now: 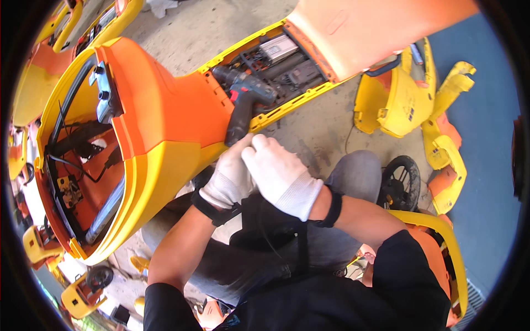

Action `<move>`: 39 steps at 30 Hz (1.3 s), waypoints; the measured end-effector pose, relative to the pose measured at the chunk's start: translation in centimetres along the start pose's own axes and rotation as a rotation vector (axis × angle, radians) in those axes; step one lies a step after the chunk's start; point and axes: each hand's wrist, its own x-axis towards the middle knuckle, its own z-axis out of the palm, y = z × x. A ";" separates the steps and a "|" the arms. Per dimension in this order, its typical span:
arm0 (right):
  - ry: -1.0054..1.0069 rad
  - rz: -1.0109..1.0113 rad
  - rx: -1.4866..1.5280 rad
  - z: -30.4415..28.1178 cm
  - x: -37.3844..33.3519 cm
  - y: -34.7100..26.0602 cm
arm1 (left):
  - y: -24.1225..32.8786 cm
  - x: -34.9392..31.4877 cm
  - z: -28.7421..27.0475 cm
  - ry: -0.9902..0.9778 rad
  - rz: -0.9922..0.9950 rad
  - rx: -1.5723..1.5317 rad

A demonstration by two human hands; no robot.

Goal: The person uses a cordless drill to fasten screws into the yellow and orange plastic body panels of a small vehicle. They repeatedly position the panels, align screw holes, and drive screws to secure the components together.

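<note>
Both my hands wear white gloves and meet in front of me. My left hand (229,176) is closed, its fingertips up against the right. Closed as well, my right hand (281,174) lies with its knuckles on top. Whatever they pinch, if anything, is hidden by the gloves. Just beyond the fingertips is the battery end of a cordless drill (248,102), which lies across the opening of an orange and yellow scooter body (160,110). Inside that opening sit a silver box (277,48), black parts and wiring.
An orange panel (364,33) stands beyond the opening. Yellow scooter covers (403,102) lie at the right by a blue floor area (480,138), with a small black wheel (401,182) nearer. More scooter parts are strewn at the left. The front shell (83,182) gapes, showing loose cables.
</note>
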 end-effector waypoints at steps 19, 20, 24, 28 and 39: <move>0.652 0.058 0.456 -6.0 0.1 0.5 | 2.2 1.5 0.8 -0.055 0.250 0.543; 0.638 0.161 0.611 -5.7 0.8 1.8 | 2.3 1.5 1.0 -0.020 0.290 0.718; 0.386 0.352 0.703 -4.4 4.0 5.9 | 2.1 2.3 0.8 0.042 0.292 1.129; 0.123 0.473 0.761 -1.9 6.9 8.4 | 3.5 1.5 2.0 0.048 0.349 1.183; -0.006 0.497 0.662 10.1 10.8 7.0 | 4.4 1.1 4.6 0.148 0.595 0.705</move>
